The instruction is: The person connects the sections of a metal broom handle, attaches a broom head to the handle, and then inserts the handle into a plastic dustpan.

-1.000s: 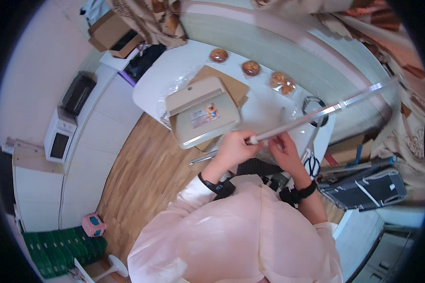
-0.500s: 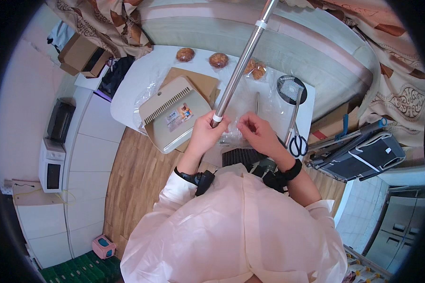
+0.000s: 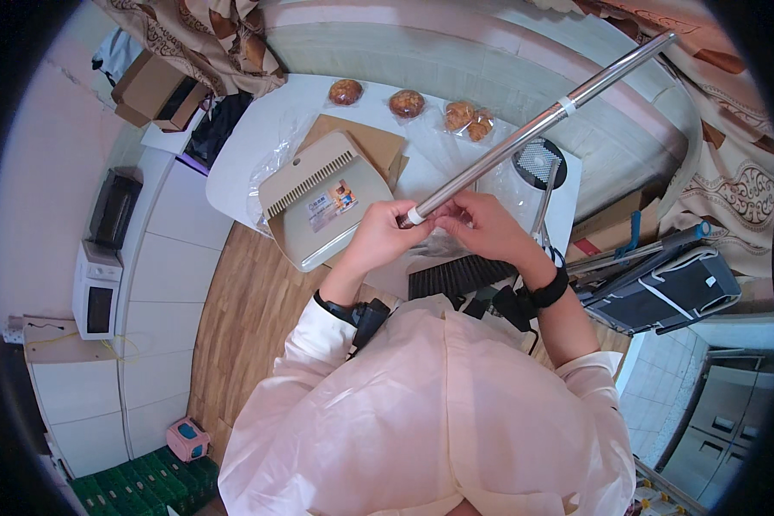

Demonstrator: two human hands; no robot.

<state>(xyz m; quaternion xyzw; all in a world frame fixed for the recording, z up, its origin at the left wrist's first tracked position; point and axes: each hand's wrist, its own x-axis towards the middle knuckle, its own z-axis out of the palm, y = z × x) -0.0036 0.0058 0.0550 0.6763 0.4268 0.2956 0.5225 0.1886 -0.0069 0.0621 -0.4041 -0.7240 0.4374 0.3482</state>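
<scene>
A long shiny metal pole [image 3: 512, 146] with white collars slants up to the far right. My left hand [image 3: 387, 230] is closed around its lower end, just below a white collar [image 3: 415, 215]. My right hand [image 3: 483, 225] has come up against the pole right above that collar, thumb and fingers bent in on it; some fingertips are hidden. Below the hands lies a broom head [image 3: 457, 277] with dark bristles. To the left, a beige dustpan [image 3: 294, 191] with a toothed edge and a label rests partly on brown cardboard [image 3: 378, 148].
Along the white table's [image 3: 241, 142] far side sit wrapped bread rolls [image 3: 406, 104] and a bag of smaller pastries [image 3: 468, 120]. A black round piece with a perforated plate [image 3: 538, 163] lies at right. Crumpled clear plastic [image 3: 271, 163] edges the dustpan. A folded dark frame [image 3: 662, 288] stands right of the table.
The pole has swung from steeply upright to a slant toward the right. My right hand, apart from the pole before, has moved in and now touches it near the lower collar.
</scene>
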